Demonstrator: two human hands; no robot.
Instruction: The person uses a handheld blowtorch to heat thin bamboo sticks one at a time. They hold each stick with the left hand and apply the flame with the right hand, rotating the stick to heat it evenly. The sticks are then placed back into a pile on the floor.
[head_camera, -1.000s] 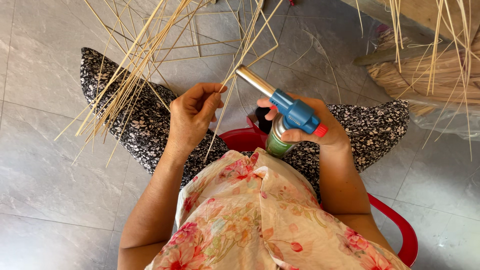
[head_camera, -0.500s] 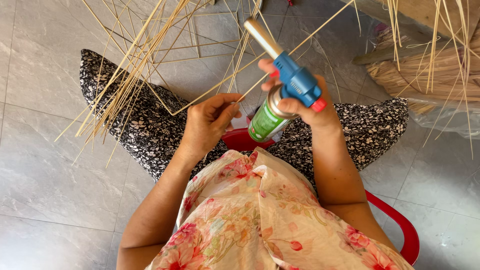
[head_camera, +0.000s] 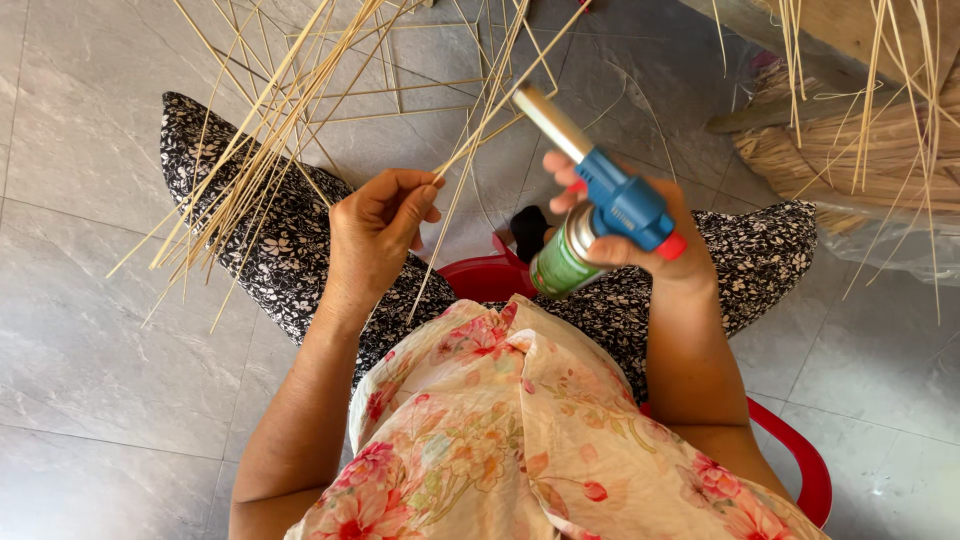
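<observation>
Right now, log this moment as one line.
left hand: pinching straw strands | right hand: gripping blue torch canister, nozzle toward strands | seat: red stool

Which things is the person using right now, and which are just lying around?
In use:
- blue gas torch on a green can, gripped by the right hand
- thin straw strips, pinched by the left hand

Lying about:
- straw bundle at the upper right
- red stool under the person
- grey tile floor

A blue-headed gas torch on a green canister, metal nozzle tilted toward eleven o'clock; pale thin straws cross beside it.
</observation>
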